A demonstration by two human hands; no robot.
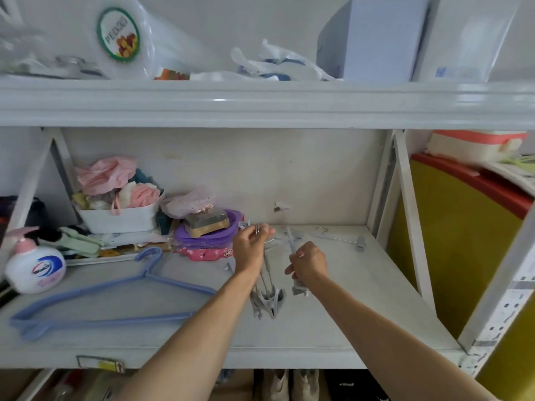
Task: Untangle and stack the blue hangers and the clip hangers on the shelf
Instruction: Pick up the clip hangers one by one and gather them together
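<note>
Blue hangers lie stacked flat on the left part of the white shelf. My left hand grips the metal hooks of a bunch of grey clip hangers, which hang down with their clips near the shelf. My right hand grips the bar of another clip hanger, lifted beside the bunch, its clip showing below my wrist. One more clip hanger lies at the back of the shelf.
A white soap bottle stands at the left. Behind it are a white basket of pink cloths and a purple tray. A yellow panel stands right of the shelf's post.
</note>
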